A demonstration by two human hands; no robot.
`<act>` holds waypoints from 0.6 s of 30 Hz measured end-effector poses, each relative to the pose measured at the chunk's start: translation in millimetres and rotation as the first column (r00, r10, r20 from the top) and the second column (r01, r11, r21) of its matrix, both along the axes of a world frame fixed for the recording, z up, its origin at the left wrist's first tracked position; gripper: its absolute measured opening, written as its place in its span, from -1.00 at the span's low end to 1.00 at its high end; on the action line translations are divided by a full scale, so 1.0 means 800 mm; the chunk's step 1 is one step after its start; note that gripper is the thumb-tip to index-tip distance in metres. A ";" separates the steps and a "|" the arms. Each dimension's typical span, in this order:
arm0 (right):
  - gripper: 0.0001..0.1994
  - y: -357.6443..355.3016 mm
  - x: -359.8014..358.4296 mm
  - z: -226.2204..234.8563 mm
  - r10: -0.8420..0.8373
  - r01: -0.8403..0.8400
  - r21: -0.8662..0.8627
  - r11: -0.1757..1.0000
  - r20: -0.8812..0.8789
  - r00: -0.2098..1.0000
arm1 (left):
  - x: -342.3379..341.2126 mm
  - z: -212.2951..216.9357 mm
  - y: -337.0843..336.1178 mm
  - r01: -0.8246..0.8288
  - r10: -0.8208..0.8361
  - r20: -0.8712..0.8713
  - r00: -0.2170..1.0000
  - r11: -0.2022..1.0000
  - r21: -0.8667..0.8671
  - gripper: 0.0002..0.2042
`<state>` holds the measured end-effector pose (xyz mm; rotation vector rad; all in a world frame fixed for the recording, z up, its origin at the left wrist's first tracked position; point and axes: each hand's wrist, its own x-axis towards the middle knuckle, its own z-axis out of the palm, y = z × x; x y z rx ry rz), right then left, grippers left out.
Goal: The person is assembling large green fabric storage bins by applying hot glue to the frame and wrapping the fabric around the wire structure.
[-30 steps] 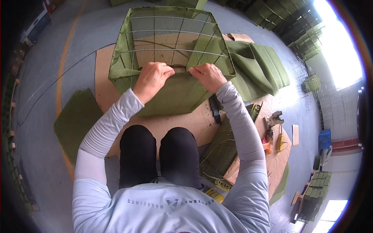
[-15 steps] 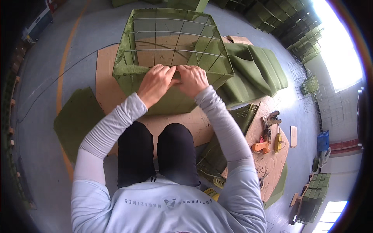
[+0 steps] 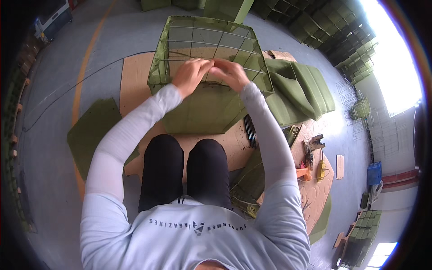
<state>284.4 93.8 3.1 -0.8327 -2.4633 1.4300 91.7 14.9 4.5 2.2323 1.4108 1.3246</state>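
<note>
A box-shaped wire frame [image 3: 215, 44] covered with green fabric stands in front of my knees, its wire grid facing up. Both hands meet above the near rim of this frame, fingertips almost touching. My left hand [image 3: 191, 77] is closed, its fingers bent together toward the right. Opposite it, my right hand [image 3: 232, 75] is closed too and slightly blurred. Whatever lies between the fingers is hidden. Green fabric [image 3: 198, 110] covers the near side of the frame below my wrists.
Cardboard [image 3: 133, 81] lies under the frame. Folded green padded fabric [image 3: 301, 90] rests to the right. An orange glue gun [image 3: 304, 173] and a yellow tool [image 3: 321, 171] lie on more cardboard. A flat green panel [image 3: 96, 135] is at left. Green boxes [image 3: 315, 27] are stacked at far right.
Both hands have risen off the near rim, and the right fingers have shifted. The near rim fabric now lies lower. My view has shifted slightly; a bundle of dark rods shows beside the frame.
</note>
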 end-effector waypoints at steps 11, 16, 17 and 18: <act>-0.81 -0.070 0.016 -0.008 -0.291 0.272 0.720 0.639 -0.101 0.951 | -0.023 -0.016 -0.032 0.076 -0.063 -0.285 0.957 0.997 0.033 -0.85; -0.84 -0.066 0.001 -0.004 -0.170 0.239 0.736 0.634 -0.169 0.971 | -0.017 -0.021 -0.025 0.133 -0.126 -0.124 0.984 0.990 0.048 -0.83; -0.85 -0.068 -0.007 -0.007 -0.173 0.220 0.748 0.626 -0.142 0.975 | -0.018 -0.022 -0.026 0.135 -0.129 -0.125 0.984 0.990 0.049 -0.83; -0.85 -0.069 -0.013 -0.010 -0.176 0.200 0.759 0.619 -0.114 0.978 | -0.020 -0.023 -0.026 0.121 -0.118 -0.193 0.974 0.993 0.004 -0.83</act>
